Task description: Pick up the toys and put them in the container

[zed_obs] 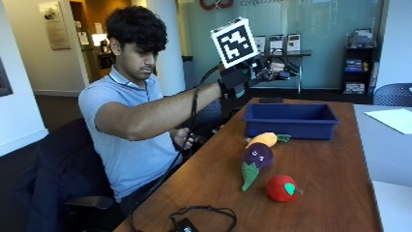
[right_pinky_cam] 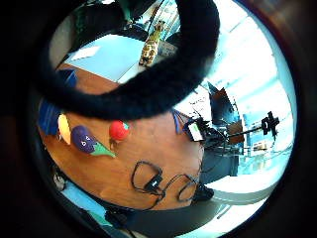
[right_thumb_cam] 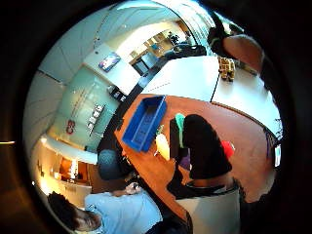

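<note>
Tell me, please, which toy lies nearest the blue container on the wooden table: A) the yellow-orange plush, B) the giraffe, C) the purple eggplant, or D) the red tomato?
A: in the outside view the yellow-orange plush lies just in front of the blue container, with the purple eggplant and then the red tomato farther from it.

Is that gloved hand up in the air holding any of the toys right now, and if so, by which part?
Nothing is held. The gloved right hand is raised above the blue container, while the yellow toy, purple eggplant toy and red tomato toy lie on the table.
</note>
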